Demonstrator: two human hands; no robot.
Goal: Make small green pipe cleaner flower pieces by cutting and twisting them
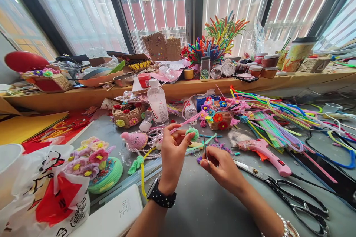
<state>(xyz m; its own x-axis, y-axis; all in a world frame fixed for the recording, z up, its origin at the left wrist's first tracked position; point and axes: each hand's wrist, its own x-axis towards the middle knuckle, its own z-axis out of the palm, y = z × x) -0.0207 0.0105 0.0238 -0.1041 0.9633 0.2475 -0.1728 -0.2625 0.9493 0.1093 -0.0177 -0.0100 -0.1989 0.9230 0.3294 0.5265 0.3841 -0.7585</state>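
Between the thumb and fingers of my left hand [175,152] is a small mint-green pipe-cleaner piece [192,134], curled into a fuzzy bunch. A light green pipe-cleaner strand [210,139] runs to its right, near the tool. My right hand [222,166] is closed around a slim metal tool [205,144] with narrow upright tips; whether it is small scissors or tweezers I cannot tell. Its tips stand just right of the green piece. Purple fuzzy scraps [222,148] lie behind my right hand. A yellow pipe cleaner [142,177] with a green tuft [136,165] rests left of my left wrist.
Large black-handled scissors [294,196] and a pink glue gun [269,155] lie at right. Pipe cleaners [278,129] pile behind them. A flower-topped green pot [107,177], white box [114,214] and plastic bag [55,196] stand left. A bottle [158,103] stands before the crowded ledge [178,88].
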